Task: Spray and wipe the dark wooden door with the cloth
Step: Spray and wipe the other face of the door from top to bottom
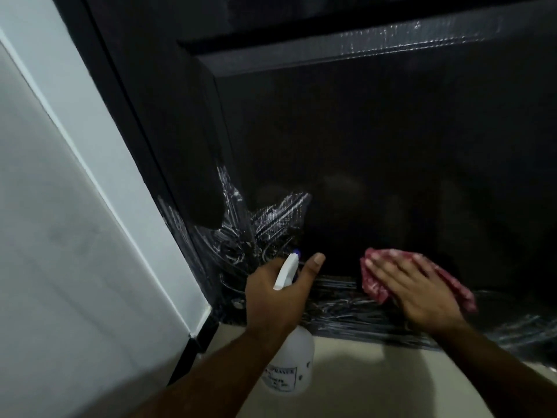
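Down near the bottom of the dark door (391, 146), the red cloth (373, 286) lies flat against the wood just above the pale floor (361, 384). The right grip (422, 292) presses on it with fingers straight and slightly spread, nothing curled round the fabric. That hand is blurred, so the finer lie of the fingertips cannot be told.

The left grip (271, 297) is wrapped round the neck of the spray bottle (291, 363), with the thumb sticking out straight beside the white nozzle. The nozzle points at the door's lower left corner, where white wet streaks (271, 227) shine, near the light wall (75, 236).

The cloth looks thin, soft and limp. It probably weighs almost nothing and will bunch or slip out from under a flat palm on the wet surface. A broad palm over its middle, with a fold tucked under the fingers, seems the surest hold.

The bottle appears to be light, cloudy plastic, stiff enough to squeeze firmly. How full it is cannot be told. Its neck below the trigger looks like the natural place to take it, though damp skin could make it slippery.

The door is rigid and smooth, slick where sprayed. If unlatched, it may swing under a hard push.
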